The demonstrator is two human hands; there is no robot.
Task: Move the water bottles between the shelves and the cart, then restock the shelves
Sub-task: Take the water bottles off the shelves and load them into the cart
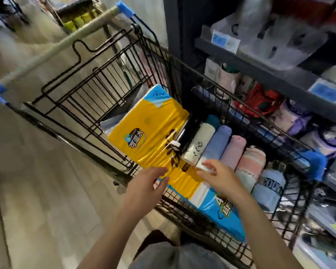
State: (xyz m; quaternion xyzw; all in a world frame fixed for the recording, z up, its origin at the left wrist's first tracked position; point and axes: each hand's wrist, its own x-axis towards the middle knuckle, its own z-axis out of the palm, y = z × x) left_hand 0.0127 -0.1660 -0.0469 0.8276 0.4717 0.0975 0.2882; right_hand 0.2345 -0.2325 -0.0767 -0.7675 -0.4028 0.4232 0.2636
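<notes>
Shelves (279,78) of blurred goods rise beyond and to the outer side of the right hand (219,176). Ahead of both hands sits the black wire cart (105,90), with a yellow-and-blue pack (153,133) beneath them. Just beyond the right hand, water bottles (233,152) lie side by side in the cart. Both it and the left hand (147,183) hover with relaxed fingers, holding nothing.

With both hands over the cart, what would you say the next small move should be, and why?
Probably lower the right hand onto the white bottle and grip it. That hand is open just above the bottle's near end, the bottles lie side by side in the cart, and the left hand is open over the yellow pack, holding nothing.
</notes>
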